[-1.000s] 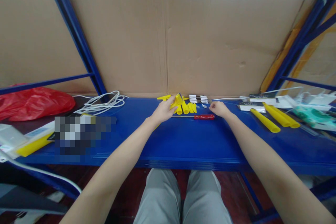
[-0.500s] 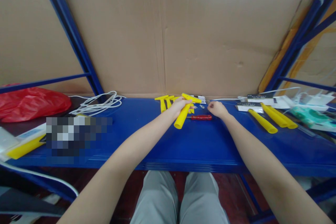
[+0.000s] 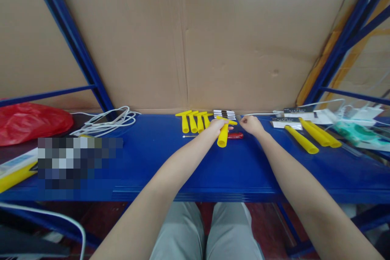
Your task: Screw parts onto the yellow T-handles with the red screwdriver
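My left hand is closed around a yellow T-shaped tool, its hollow round handle pointing towards me and its crossbar at the far end. Close by on the right, my right hand has its fingers pinched together beside the crossbar. A small greyish bit shows at those fingertips, too small to name. Under the held tool lies a screwdriver with a red handle, its shaft partly hidden by my left hand. Several like yellow T-shaped tools lie in a row to the left.
Behind my hands are black-and-white packets. Loose yellow tubes and a packaged item lie to the right. A white cable coil and a red plastic bag sit left. Cardboard backs the blue table.
My left hand has shifted right with the yellow tool, whose handle now points straighter towards me, nearer my right hand. The row of tools and the screwdriver's shaft show more. The view has shifted slightly.
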A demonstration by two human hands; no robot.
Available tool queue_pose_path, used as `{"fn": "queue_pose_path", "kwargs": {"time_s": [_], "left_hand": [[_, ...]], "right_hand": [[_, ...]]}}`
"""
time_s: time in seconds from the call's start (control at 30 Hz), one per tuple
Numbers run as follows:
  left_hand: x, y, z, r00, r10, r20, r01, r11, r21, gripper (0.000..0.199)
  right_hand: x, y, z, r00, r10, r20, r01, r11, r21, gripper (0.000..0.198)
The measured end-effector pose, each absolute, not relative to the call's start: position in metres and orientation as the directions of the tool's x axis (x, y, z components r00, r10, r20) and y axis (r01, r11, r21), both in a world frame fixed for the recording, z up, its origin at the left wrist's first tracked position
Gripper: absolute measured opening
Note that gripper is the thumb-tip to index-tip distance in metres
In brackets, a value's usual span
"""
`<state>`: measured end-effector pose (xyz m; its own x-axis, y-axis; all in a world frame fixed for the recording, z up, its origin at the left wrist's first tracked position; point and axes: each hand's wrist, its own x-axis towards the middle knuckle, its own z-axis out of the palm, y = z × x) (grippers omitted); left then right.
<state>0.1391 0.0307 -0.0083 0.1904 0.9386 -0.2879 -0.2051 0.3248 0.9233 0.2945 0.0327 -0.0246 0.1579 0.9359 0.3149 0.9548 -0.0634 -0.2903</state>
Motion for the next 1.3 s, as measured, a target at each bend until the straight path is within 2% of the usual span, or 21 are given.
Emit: {"fn": "queue_pose_path", "kwargs": {"time_s": [0.2,0.27,0.3,0.4,0.6,0.83,1.07,1.3], "left_hand": [[0.126,0.035,0.007,0.186,0.963,-0.194,-0.218,0.233,0.948,0.022],[0.111,0.037,0.018,0.134,0.989,-0.067,-0.177,0.091,0.980,0.022],[0.102,0.038,0.023,0.104,0.994,0.041,-0.154,-0.025,0.988,0.024],[0.069,0.043,0.033,0.035,0.946,0.323,-0.051,-0.321,0.946,0.036],[0.007,0.054,0.018,0.030,0.807,0.589,0.187,-0.584,0.790,0.043],[-0.025,0.038,-0.009,0.047,0.700,0.712,0.366,-0.675,0.640,0.041],[-0.017,0.021,-0.011,0.151,0.645,0.749,0.620,-0.652,0.437,0.044],[-0.015,0.017,-0.013,0.186,0.653,0.735,0.673,-0.630,0.389,0.043]], "right_hand": [[0.292,0.033,-0.025,0.091,0.940,0.330,0.961,0.004,-0.277,0.020],[0.289,0.034,-0.025,0.000,0.945,0.326,0.960,0.091,-0.266,0.022],[0.287,0.034,-0.025,-0.052,0.947,0.317,0.954,0.141,-0.264,0.023],[0.280,0.036,-0.026,-0.175,0.946,0.274,0.930,0.250,-0.270,0.027],[0.272,0.036,-0.025,-0.183,0.963,0.198,0.936,0.233,-0.265,0.042],[0.276,0.042,-0.029,-0.158,0.971,0.182,0.906,0.216,-0.363,0.049],[0.280,0.048,-0.034,-0.209,0.963,0.169,0.917,0.253,-0.309,0.048],[0.274,0.050,-0.032,-0.247,0.958,0.148,0.912,0.281,-0.298,0.045]]}}
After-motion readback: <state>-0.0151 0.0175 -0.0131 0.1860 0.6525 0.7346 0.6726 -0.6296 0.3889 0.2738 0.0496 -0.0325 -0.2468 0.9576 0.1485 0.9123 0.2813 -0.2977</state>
